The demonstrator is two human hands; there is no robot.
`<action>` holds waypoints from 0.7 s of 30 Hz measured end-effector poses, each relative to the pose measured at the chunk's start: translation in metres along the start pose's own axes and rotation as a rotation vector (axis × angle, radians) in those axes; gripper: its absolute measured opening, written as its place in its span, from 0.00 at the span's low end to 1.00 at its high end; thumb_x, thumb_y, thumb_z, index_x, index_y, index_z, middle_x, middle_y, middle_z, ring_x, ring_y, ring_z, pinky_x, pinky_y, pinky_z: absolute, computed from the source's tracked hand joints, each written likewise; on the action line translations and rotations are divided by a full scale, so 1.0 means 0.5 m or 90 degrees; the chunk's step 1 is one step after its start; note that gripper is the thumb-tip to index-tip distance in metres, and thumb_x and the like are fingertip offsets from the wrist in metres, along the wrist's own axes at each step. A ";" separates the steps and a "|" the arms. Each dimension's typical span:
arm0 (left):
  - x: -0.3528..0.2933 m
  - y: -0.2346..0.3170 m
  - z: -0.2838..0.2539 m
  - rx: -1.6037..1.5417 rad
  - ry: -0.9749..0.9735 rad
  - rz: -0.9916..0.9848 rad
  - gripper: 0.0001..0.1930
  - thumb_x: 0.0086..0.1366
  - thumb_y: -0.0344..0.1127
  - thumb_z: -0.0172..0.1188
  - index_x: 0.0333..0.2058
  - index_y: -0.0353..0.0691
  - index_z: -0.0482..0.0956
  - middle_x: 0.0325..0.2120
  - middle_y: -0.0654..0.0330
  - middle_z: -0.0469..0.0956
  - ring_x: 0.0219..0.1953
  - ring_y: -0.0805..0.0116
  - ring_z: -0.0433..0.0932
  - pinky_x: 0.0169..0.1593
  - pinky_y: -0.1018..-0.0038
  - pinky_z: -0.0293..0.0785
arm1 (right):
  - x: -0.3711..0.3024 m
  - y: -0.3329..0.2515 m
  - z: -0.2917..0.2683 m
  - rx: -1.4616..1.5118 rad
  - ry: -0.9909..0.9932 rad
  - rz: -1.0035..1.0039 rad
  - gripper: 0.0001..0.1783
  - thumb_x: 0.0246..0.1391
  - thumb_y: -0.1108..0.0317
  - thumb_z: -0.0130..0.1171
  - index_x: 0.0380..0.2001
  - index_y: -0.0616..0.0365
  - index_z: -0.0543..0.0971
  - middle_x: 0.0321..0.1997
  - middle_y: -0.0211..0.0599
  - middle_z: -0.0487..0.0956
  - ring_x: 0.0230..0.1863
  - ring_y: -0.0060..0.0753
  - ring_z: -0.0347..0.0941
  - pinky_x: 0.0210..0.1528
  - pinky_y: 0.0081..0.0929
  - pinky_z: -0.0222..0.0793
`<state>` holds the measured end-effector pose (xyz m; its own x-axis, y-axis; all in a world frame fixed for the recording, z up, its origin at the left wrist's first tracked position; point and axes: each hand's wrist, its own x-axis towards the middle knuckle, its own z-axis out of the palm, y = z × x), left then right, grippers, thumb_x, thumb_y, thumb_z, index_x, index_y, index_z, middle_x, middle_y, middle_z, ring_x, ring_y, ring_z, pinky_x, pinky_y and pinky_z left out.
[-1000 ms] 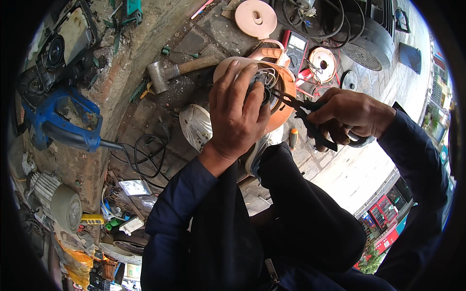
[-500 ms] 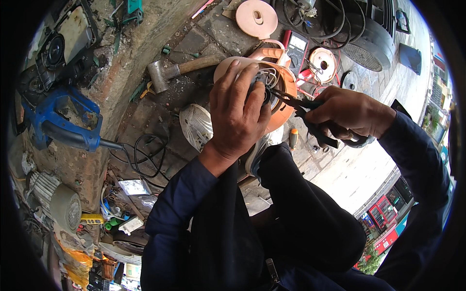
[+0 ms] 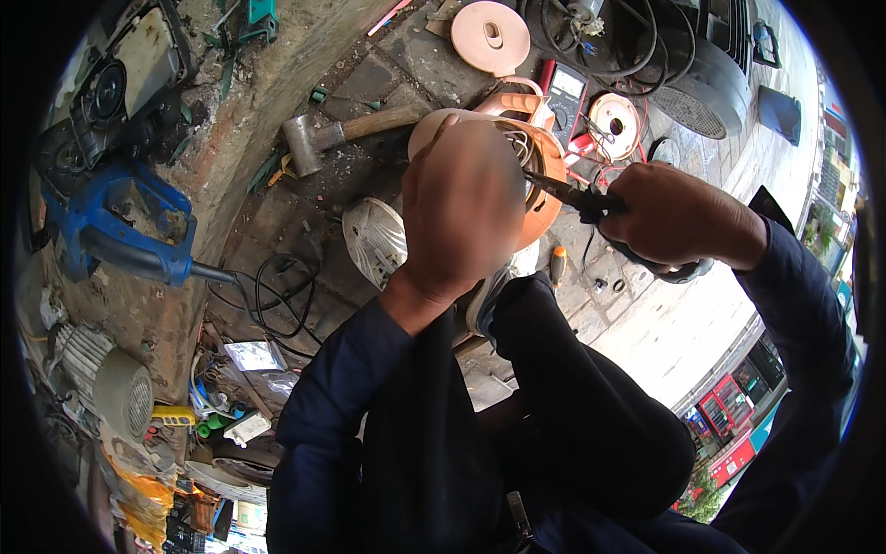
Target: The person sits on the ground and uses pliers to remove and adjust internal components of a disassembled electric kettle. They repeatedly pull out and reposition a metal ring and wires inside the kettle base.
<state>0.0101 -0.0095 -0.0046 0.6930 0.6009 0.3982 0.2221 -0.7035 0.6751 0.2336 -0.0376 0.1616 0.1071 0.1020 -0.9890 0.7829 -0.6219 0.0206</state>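
Between my feet stands a round orange plastic housing (image 3: 552, 214) with a handle, its open top showing some pale wires. My left hand (image 3: 461, 208) lies over the near left side of the housing; its fingers are smeared, and what lies under them is hidden. In my right hand (image 3: 681, 220) is a pair of pliers (image 3: 559, 191) with dark handles, gripped in a closed fist. The pliers point left, with their jaws at the housing's opening beside my left hand. Whether the jaws grip anything is too small to tell.
A hammer (image 3: 314, 145) lies left of the housing. Beyond it are a pale pink round cover (image 3: 491, 39), a red multimeter (image 3: 563, 90) and an orange disc-shaped part (image 3: 614, 126). An orange-tipped screwdriver (image 3: 557, 265) sits by my shoe. A blue power tool (image 3: 129, 226) rests on the ledge.
My right hand has turned slightly, and the pliers' handles, spread apart before, are now drawn into the fist. My left hand stays at the housing but its fingers now look smeared.
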 end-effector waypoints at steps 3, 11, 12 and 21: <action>0.001 0.000 0.001 0.008 -0.002 -0.003 0.22 0.56 0.30 0.77 0.50 0.36 0.86 0.66 0.47 0.77 0.71 0.38 0.74 0.71 0.47 0.71 | 0.014 0.018 0.007 0.270 -0.086 0.069 0.15 0.71 0.67 0.64 0.34 0.72 0.83 0.24 0.44 0.85 0.15 0.30 0.80 0.17 0.30 0.75; 0.001 0.003 -0.003 0.016 -0.010 -0.014 0.21 0.57 0.30 0.76 0.50 0.36 0.86 0.66 0.48 0.77 0.71 0.39 0.74 0.71 0.48 0.71 | 0.037 0.043 0.014 0.509 -0.201 0.036 0.19 0.77 0.67 0.55 0.36 0.73 0.85 0.28 0.47 0.89 0.15 0.28 0.77 0.17 0.25 0.70; 0.002 0.002 -0.004 0.016 -0.015 -0.015 0.21 0.57 0.30 0.76 0.50 0.36 0.87 0.66 0.48 0.77 0.71 0.39 0.74 0.71 0.48 0.71 | 0.038 0.045 0.015 0.526 -0.211 0.036 0.19 0.78 0.67 0.55 0.36 0.72 0.85 0.28 0.47 0.89 0.14 0.27 0.76 0.17 0.25 0.69; 0.001 -0.001 -0.005 0.018 -0.022 -0.012 0.21 0.57 0.31 0.77 0.50 0.37 0.86 0.66 0.47 0.77 0.70 0.38 0.74 0.71 0.48 0.71 | 0.034 0.033 -0.004 0.444 -0.188 0.038 0.19 0.77 0.66 0.56 0.35 0.71 0.84 0.28 0.47 0.89 0.16 0.28 0.76 0.20 0.29 0.70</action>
<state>0.0087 -0.0080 -0.0032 0.7122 0.6005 0.3635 0.2544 -0.7034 0.6637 0.2496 -0.0449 0.1457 -0.1092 -0.0981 -0.9892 0.2011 -0.9767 0.0746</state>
